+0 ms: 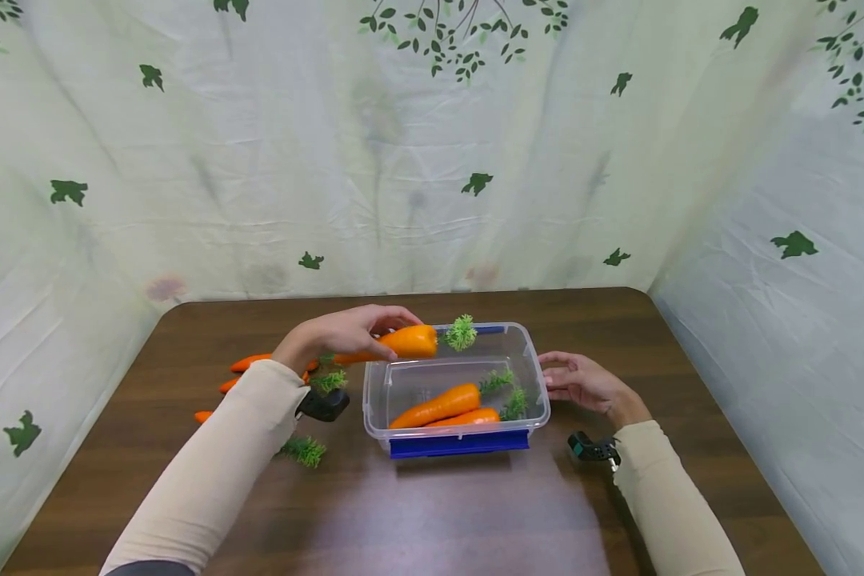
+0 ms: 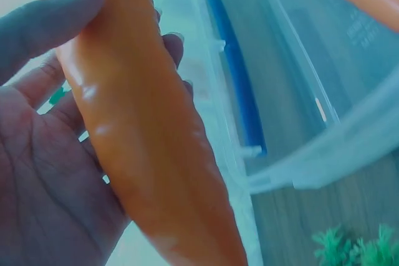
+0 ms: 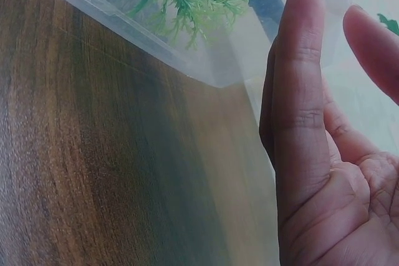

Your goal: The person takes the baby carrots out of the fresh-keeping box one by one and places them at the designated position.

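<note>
Left hand [image 1: 349,328]: grasps 1 carrot [image 1: 412,342] above the box's [image 1: 545,396] 11 o'clock rim.
Right hand [image 1: 583,382]: fingers extended, gripping nothing, at the 3 o'clock wall — contact unclear.
Rim: best crossed level, clear of the 2 carrots [image 1: 442,403] inside, towards 6 o'clock.
Leafy top [image 1: 462,333]: head view only; left wrist view crops it but shows the palm [image 2: 50,191].

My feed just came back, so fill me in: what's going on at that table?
A person's left hand grips an orange carrot over the left side of a clear box, its leafy top pointing right. Two other carrots lie in the box. The right hand is at the box's right side. More carrots lie on the table to the left, partly hidden by the left sleeve.
</note>
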Demonstrator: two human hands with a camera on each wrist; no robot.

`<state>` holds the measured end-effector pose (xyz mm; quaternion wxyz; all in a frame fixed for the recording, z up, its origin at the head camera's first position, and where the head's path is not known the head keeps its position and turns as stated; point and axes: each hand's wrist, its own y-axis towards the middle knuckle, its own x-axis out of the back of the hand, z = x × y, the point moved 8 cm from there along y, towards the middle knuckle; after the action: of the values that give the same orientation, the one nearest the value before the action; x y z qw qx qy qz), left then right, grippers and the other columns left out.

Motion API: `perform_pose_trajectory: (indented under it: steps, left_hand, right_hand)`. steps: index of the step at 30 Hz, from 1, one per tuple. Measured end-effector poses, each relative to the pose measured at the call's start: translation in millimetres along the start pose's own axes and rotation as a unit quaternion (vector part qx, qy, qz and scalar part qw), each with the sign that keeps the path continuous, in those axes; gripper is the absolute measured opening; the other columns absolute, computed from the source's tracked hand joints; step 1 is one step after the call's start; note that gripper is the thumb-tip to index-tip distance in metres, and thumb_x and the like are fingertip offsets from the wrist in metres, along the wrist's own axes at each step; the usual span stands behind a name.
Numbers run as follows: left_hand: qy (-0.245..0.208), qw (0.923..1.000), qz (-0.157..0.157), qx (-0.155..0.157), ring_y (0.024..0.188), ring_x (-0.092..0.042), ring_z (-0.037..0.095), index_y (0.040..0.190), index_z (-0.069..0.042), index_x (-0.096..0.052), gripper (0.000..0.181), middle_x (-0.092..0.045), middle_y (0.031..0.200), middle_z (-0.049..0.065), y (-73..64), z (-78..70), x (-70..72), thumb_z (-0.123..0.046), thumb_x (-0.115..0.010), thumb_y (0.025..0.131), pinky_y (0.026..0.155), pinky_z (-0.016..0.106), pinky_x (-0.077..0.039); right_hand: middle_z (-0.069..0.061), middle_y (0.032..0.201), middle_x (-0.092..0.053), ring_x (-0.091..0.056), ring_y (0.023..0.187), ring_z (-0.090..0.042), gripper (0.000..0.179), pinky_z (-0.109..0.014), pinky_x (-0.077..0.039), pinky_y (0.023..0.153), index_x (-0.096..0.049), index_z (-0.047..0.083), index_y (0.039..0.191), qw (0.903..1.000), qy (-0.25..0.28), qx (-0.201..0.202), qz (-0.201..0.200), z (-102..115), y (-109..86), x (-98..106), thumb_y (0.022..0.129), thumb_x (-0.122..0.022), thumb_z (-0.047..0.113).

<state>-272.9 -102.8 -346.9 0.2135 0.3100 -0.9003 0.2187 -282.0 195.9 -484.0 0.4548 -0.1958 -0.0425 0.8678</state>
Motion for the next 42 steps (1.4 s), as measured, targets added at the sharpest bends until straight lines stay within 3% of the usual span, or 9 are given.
perform_pose_trajectory:
  steps: [11,18,22,29,36,42]
  left_hand:
    - [0.002,0.9988,-0.046,-0.014,0.1,-0.055,0.027,0.135,-0.007,-0.047,0.052,-0.058,0.121,0.012,-31.1,12.2,19.8,-0.001,-0.066,0.087,0.089,0.039,-0.047]
    - [-0.033,0.9963,-0.08,0.002,0.1,-0.058,0.028,0.135,-0.003,-0.044,0.05,-0.055,0.126,0.018,-52.3,33.9,29.1,-0.003,-0.065,0.09,0.086,0.036,-0.05]
    - [-0.03,0.9955,-0.089,0.006,0.104,-0.056,0.031,0.135,-0.005,-0.045,0.05,-0.055,0.128,0.017,-64.0,45.0,32.3,-0.005,-0.066,0.09,0.087,0.033,-0.049]
    - [0.021,0.9942,-0.104,0.012,0.107,-0.057,0.027,0.135,-0.003,-0.049,0.052,-0.059,0.125,0.016,-79.9,65.8,35.9,-0.008,-0.07,0.087,0.091,0.032,-0.046]
    - [0.029,0.992,-0.117,0.039,0.107,-0.057,0.027,0.135,-0.003,-0.051,0.051,-0.058,0.125,0.016,-94.9,87.4,32.8,-0.009,-0.07,0.088,0.093,0.039,-0.045]
    - [0.031,0.9911,-0.125,0.034,0.106,-0.057,0.027,0.133,0.001,-0.052,0.05,-0.06,0.124,0.018,-107.7,102.6,29.7,-0.005,-0.07,0.086,0.091,0.029,-0.046]
  right_hand:
    - [-0.008,0.099,-0.072,-0.07,0.089,-0.02,0.031,-0.035,-0.055,0.083,-0.052,0.008,0.119,1.0,0.005,0.002,0.005,0,0.4,0,0.093,-0.05,-0.01]
    - [-0.008,0.098,-0.072,-0.07,0.088,-0.02,0.031,-0.034,-0.055,0.081,-0.05,0.007,0.119,1.0,0.004,0.0,0.007,2,1.0,0,0.093,-0.052,-0.009]
    - [-0.009,0.099,-0.072,-0.07,0.088,-0.02,0.031,-0.034,-0.055,0.081,-0.05,0.007,0.119,0.9999,0.007,0.0,0.009,2,1.0,0,0.093,-0.052,-0.009]
    - [-0.008,0.099,-0.072,-0.07,0.089,-0.02,0.03,-0.035,-0.055,0.082,-0.05,0.006,0.119,0.9999,0.005,0.002,0.011,1,0.4,0,0.094,-0.051,-0.009]
    - [-0.009,0.1,-0.072,-0.069,0.091,-0.02,0.031,-0.035,-0.055,0.083,-0.051,0.007,0.119,0.9996,0.018,-0.001,0.02,1,0.2,-2,0.094,-0.049,-0.01]
    - [-0.009,0.101,-0.072,-0.07,0.091,-0.02,0.031,-0.035,-0.055,0.083,-0.051,0.007,0.119,0.9998,0.014,-0.002,0.015,1,0.6,-2,0.094,-0.05,-0.009]
